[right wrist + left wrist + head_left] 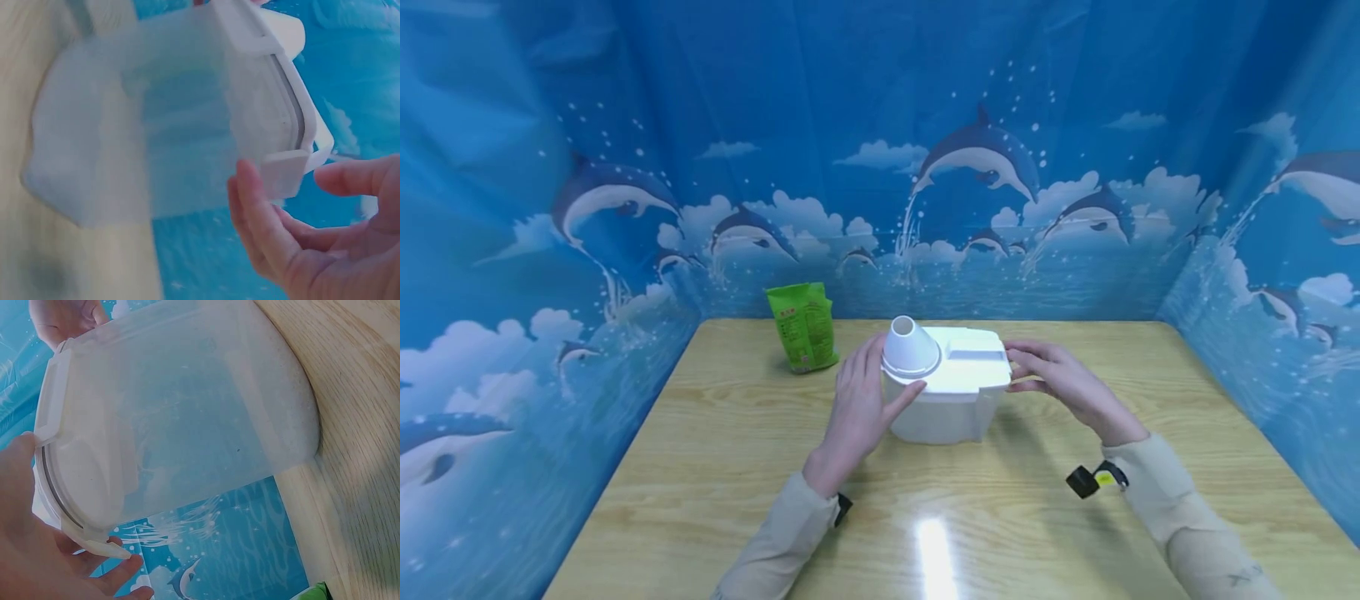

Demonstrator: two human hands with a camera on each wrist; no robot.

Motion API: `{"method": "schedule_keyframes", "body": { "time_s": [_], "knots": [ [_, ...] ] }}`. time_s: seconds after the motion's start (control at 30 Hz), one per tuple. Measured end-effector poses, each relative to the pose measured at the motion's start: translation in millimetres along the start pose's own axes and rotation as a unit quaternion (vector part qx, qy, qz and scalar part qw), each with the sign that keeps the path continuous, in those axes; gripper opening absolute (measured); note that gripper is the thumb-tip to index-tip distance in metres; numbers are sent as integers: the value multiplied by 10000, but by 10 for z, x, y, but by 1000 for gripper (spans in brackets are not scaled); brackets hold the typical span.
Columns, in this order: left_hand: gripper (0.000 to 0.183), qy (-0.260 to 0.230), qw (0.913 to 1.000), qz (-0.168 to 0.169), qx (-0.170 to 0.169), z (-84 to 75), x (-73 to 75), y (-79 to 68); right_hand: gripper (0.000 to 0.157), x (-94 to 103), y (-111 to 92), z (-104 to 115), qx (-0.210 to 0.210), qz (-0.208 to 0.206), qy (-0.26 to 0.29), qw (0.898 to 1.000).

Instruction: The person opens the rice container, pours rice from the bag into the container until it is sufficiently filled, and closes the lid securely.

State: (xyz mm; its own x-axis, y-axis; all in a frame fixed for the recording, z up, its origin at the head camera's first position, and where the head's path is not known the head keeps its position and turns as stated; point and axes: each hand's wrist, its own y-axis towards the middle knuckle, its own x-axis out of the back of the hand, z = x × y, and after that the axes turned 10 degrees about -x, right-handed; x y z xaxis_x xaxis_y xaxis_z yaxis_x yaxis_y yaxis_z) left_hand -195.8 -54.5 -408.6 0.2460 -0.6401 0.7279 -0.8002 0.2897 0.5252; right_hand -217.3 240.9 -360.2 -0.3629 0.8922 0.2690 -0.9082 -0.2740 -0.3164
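A translucent plastic storage container (936, 419) with a white lid (973, 372) stands upright on the table. A white cone-shaped cup (912, 348) sits on the lid's left part. My left hand (863, 400) holds the lid's left end, thumb on the front edge. In the left wrist view, its fingertips touch a side clip (107, 549), which sticks outward. At the container's right end is my right hand (1051, 375). In the right wrist view, its fingertips meet the edge of the right clip (284, 175), while the thumb stands a little apart.
A green printed bag (805, 327) stands upright at the back left of the wooden table (715, 467). Blue dolphin-patterned sheeting (820, 150) encloses the table at the back and both sides. A bright light reflection lies on the near tabletop.
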Motion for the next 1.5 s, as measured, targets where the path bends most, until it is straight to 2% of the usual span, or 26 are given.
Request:
{"method": "schedule_keyframes", "body": {
  "time_s": [0.1,0.2,0.4,0.47,0.63,0.73,0.97,1.2,1.33,1.4,1.5],
  "knots": [
    [88,-29,10000,31,35,-2,-1,-5,63,50,70,-43,-366,388,697,9961],
    [88,-31,10000,6,12,-4,-8,-5,64,87,135,-60,-686,575,1252,9881],
    [87,-24,9999,-71,-89,-11,-14,0,63,125,190,-42,-946,756,1620,9793],
    [87,-48,9999,-75,-94,-14,-15,-3,57,126,194,-36,-970,844,1763,9759],
    [86,-84,9999,-105,-73,-10,-18,-8,25,132,238,-54,-968,1254,2426,9571],
    [87,-74,9999,-102,-60,-3,-21,-7,29,134,274,-64,-960,1430,2559,9512],
    [88,-130,9999,-83,-33,-5,-19,-3,33,146,344,-59,-1056,1372,2283,9581],
    [88,-138,9998,-116,-38,-2,-18,2,24,132,348,-7,-1105,1105,2570,9537],
    [87,-110,9998,-135,-36,-5,-10,2,21,129,352,-6,-1049,1107,2350,9600],
    [87,-110,9999,-127,-36,-8,-6,4,27,128,347,-16,-999,1059,2154,9656],
    [87,-116,9998,-114,-66,-13,-1,2,47,120,332,-33,-939,897,1783,9754]
  ]
}}
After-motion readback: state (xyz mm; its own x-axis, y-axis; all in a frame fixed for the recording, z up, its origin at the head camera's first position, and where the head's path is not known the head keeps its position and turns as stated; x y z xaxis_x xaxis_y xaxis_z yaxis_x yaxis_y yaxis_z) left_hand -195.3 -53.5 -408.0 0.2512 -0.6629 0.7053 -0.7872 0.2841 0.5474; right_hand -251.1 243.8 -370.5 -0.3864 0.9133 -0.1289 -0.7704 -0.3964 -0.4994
